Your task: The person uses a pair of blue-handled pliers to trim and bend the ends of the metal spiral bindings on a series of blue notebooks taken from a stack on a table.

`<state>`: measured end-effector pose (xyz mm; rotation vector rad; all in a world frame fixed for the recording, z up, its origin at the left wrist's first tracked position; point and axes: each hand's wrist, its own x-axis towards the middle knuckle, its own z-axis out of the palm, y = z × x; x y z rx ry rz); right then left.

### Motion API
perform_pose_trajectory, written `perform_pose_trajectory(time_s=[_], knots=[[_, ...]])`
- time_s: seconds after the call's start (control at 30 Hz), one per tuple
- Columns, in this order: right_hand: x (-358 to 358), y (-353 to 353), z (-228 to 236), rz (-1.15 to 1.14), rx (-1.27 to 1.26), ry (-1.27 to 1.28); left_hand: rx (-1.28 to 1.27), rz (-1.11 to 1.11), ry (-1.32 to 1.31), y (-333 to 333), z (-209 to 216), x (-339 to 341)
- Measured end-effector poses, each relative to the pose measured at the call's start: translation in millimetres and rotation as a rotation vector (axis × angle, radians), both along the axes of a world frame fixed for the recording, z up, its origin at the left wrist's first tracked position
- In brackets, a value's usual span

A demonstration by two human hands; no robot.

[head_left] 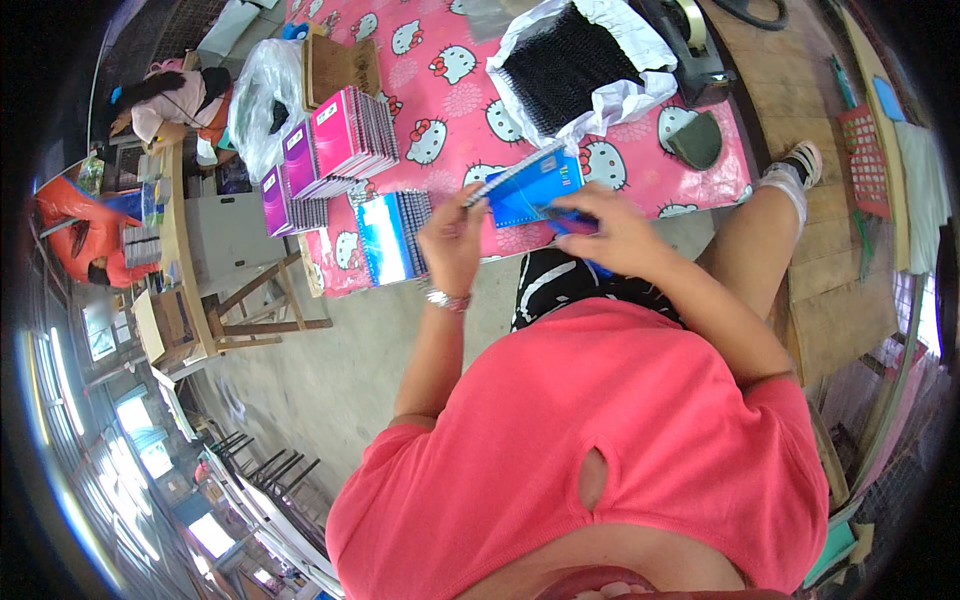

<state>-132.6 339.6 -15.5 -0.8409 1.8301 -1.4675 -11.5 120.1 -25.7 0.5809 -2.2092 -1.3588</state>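
Over the pink cartoon-cat table point(455, 120), seated, both hands up in front of me. Far left: clear plastic bag point(262, 95), contents dark, can't make out what. Just right of it, stacks of spiral notebooks, magenta and purple covers point(335, 140), standing on edge in rows. Below those, a blue-covered stack point(392, 238) near the table's front edge. My left hand point(452, 240), watch on the wrist, fingers closed on the wire-bound edge of a blue spiral notebook point(530, 185), held tilted above the table edge. My right hand point(610, 232) closed over the notebook's lower right corner, gripping it. Behind it, an open white plastic bag point(620, 95) holding a mass of black spiral wire point(565, 65). Right of that, a dark tape dispenser point(690, 45).
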Motion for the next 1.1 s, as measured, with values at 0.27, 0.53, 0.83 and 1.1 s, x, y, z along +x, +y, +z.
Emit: perform_pose_trajectory(time_s=[0.27,0.53,0.83,1.1], knots=[[-48,17,-17,-0.204,0.244,0.839,-0.800,-0.118,-0.362,-84,152,23],[-145,-77,-16,-0.292,0.285,1.082,-0.893,-0.046,-0.654,-113,46,15],[-175,-106,-57,-0.373,0.556,0.949,-0.567,0.167,-0.570,-113,17,65],[-194,-87,-41,-0.516,0.277,0.637,-0.815,0.189,-0.404,-87,36,31]])
